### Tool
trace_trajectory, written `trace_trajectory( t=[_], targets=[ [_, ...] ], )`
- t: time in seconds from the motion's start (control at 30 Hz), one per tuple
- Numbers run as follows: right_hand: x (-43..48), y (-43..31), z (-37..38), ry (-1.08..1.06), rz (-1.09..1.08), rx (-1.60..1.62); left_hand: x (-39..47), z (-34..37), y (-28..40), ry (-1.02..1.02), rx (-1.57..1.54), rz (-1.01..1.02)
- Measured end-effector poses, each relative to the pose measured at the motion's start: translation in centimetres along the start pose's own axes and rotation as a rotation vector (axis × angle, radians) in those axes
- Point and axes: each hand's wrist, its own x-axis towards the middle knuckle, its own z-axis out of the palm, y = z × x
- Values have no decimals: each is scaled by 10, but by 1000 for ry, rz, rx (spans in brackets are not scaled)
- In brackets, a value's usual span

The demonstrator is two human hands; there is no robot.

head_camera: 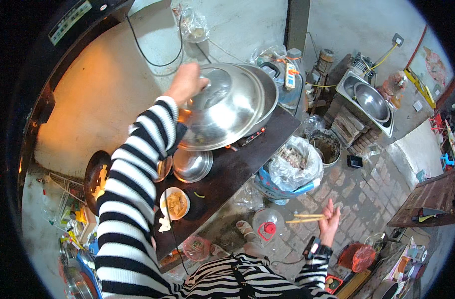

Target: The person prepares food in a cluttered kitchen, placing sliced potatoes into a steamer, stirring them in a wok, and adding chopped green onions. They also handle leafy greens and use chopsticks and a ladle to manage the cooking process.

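Note:
My left hand [187, 83] grips the knob of a large domed metal lid [227, 116]. The lid is tilted and shifted toward the left on a wide metal pot [273, 93], so part of the pot's inside shows at the right; its contents are hidden. The pot stands on the dark table [231, 168], with red lights glowing on a panel below it. Off to the right, my right hand [329, 224] holds a pair of wooden chopsticks [306, 218] above the brick floor, their tips apart and pointing left.
A white bowl of food [177, 205] and metal bowls [192, 164] stand on the table. Beside it are a lined waste bag [293, 164], a plastic jug with a red cap [268, 224] and a bucket [326, 145]. A metal sink [390, 127] lies farther right. A cable [174, 239] crosses the table edge.

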Motion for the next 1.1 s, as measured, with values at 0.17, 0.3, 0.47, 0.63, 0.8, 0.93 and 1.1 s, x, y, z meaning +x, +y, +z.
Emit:
trace_trajectory(
  t=[0.17,0.3,0.47,0.63,0.8,0.93,1.1],
  targets=[
    [-45,-51,-42,46,-136,51,58,68,36,73,-8,49],
    [-57,-59,-55,39,-133,25,76,97,33,50,-72,-74],
    [-39,-34,-36,25,-25,-24,62,79,15,1,-126,14],
    [2,47,42,-14,59,-491,-27,-29,-9,-235,-200,78],
    [16,152,123,-246,352,-731,-187,-139,-54,-350,-347,-133],
    [-1,230,153,-483,512,-837,-321,-191,-93,-132,-348,-500],
    [-70,330,146,-716,409,-1050,-509,-209,-112,164,-435,-731]
  ],
)
